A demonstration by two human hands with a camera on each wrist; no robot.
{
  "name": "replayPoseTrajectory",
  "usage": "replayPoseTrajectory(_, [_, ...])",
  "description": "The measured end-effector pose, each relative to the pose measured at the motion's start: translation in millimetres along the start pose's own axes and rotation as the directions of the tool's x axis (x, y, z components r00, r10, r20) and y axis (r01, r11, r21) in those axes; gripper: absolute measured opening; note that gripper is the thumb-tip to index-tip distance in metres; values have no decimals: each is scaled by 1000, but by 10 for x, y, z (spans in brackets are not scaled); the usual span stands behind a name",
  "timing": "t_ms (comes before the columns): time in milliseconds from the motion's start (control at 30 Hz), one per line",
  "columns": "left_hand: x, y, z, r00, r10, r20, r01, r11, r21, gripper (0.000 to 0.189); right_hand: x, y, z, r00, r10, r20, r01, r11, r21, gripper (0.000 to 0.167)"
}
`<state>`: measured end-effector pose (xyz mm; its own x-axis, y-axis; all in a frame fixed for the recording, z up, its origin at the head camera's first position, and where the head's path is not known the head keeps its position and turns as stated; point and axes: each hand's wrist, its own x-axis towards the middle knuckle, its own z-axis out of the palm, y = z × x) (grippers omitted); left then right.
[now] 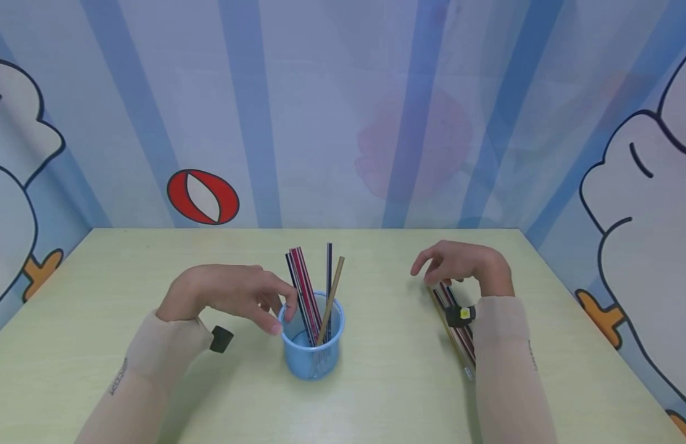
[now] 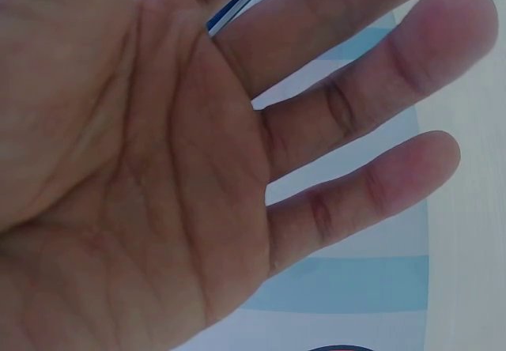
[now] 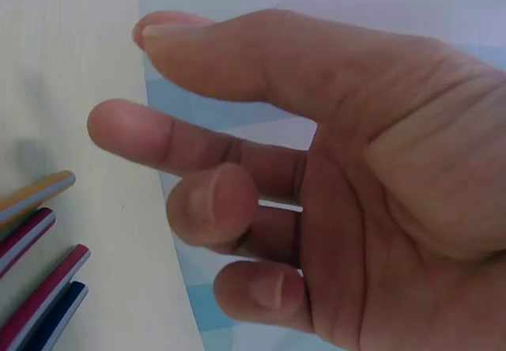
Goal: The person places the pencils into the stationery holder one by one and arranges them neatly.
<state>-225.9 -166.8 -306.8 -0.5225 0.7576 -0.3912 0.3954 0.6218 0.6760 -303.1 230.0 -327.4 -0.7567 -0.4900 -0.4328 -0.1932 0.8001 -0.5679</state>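
Observation:
A blue plastic pencil cup (image 1: 311, 365) stands upright on the table, holding several striped pencils (image 1: 306, 280) in red, dark and gold. My left hand (image 1: 240, 295) is at the cup's left rim, thumb outside and index finger bent over the edge. In the left wrist view its ring and little fingers (image 2: 340, 114) stretch out away from the rim. My right hand (image 1: 456, 262) hovers over the far ends of more pencils (image 1: 450, 332) lying on the table, fingers loosely bent and holding nothing. The right wrist view shows gold, red and dark blue pencil ends (image 3: 49, 294) below those fingers.
The pale wooden table (image 1: 376, 394) runs back to a blue striped curtain (image 1: 332, 111) with cartoon prints. The right forearm (image 1: 509, 370) covers part of the loose pencils. Small black wrist cameras (image 1: 221, 339) sit at both cuffs.

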Motion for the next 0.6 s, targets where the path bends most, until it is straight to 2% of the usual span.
replayPoseTrajectory(367, [5, -3, 1, 1000, -4, -2, 4, 1000, 1, 15, 102, 81, 67, 991, 130, -11, -130, 990, -57, 27])
replayPoseTrajectory(600, [1, 1, 5, 1000, 7, -4, -7, 1000, 0, 16, 198, 71, 130, 990, 142, -25, -143, 989, -41, 23])
